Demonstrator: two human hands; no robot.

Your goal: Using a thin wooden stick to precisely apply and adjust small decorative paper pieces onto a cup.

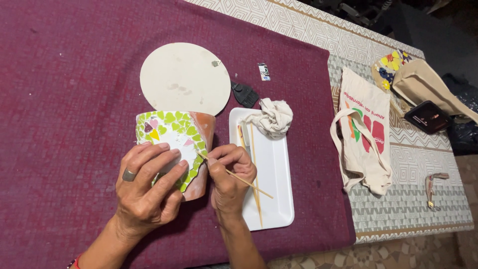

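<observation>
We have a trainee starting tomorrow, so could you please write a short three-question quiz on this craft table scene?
1. True or false: the left hand steadies the mosaic pot lying on its side.
2. Which thing does the right hand pinch? A) a paintbrush B) a thin wooden stick C) scissors
3. Fill in: a crumpled cloth rests on the top end of the white ____.

Key
1. True; the fingers wrap over the green-tiled side.
2. B; the stick's tip meets the edge of the tiles.
3. Tray; more sticks lie along it.
</observation>
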